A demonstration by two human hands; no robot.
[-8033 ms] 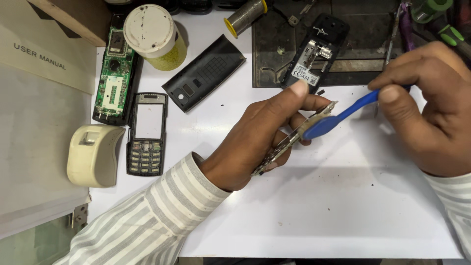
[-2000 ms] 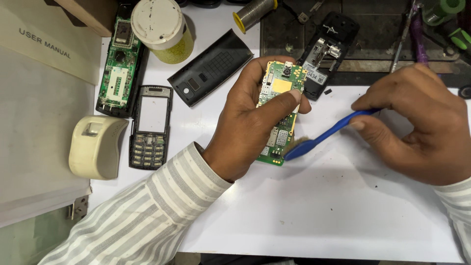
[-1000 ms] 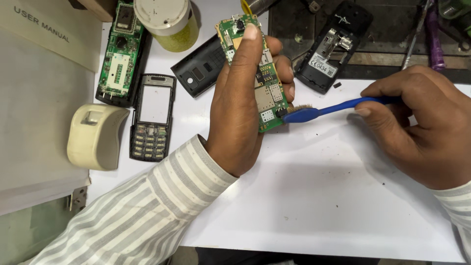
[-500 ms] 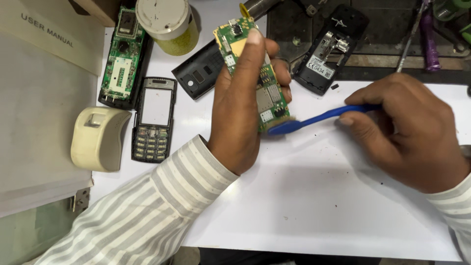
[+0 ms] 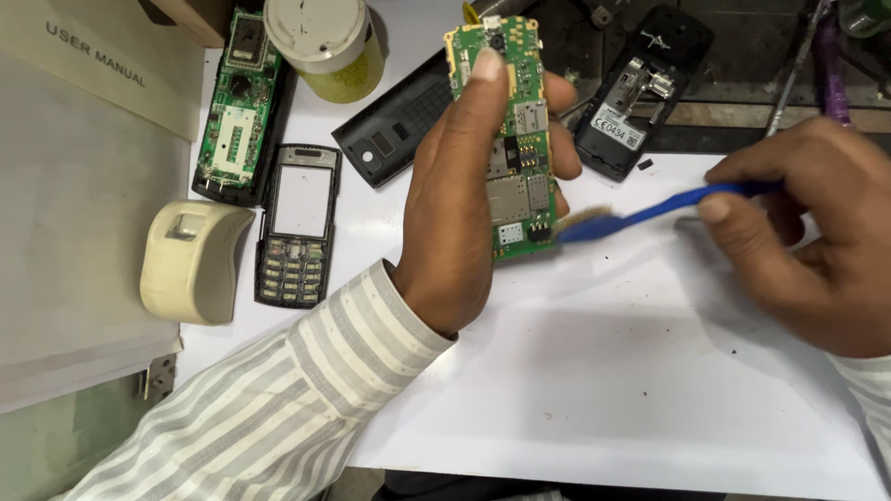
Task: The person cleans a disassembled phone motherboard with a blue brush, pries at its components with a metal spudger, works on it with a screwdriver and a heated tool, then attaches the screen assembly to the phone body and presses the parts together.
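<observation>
My left hand (image 5: 464,204) holds a green phone circuit board (image 5: 520,158) upright by its edges, component side facing me. My right hand (image 5: 817,232) grips a blue-handled brush (image 5: 650,211); its pale bristles touch the board's lower right corner. Both hands hover over the white work surface (image 5: 594,371). Both sleeves are striped.
Left of my left hand lie a phone front cover with keypad (image 5: 297,227), another green board in a black frame (image 5: 237,111), a beige plastic block (image 5: 190,260) and a lidded yellow jar (image 5: 325,42). A black back cover (image 5: 394,125) and an open phone shell (image 5: 636,93) lie behind.
The left hand turned the board from edge-on to upright and facing me. The brush tip stayed near the board's lower edge; in the last half second the right hand drew back to the right.
</observation>
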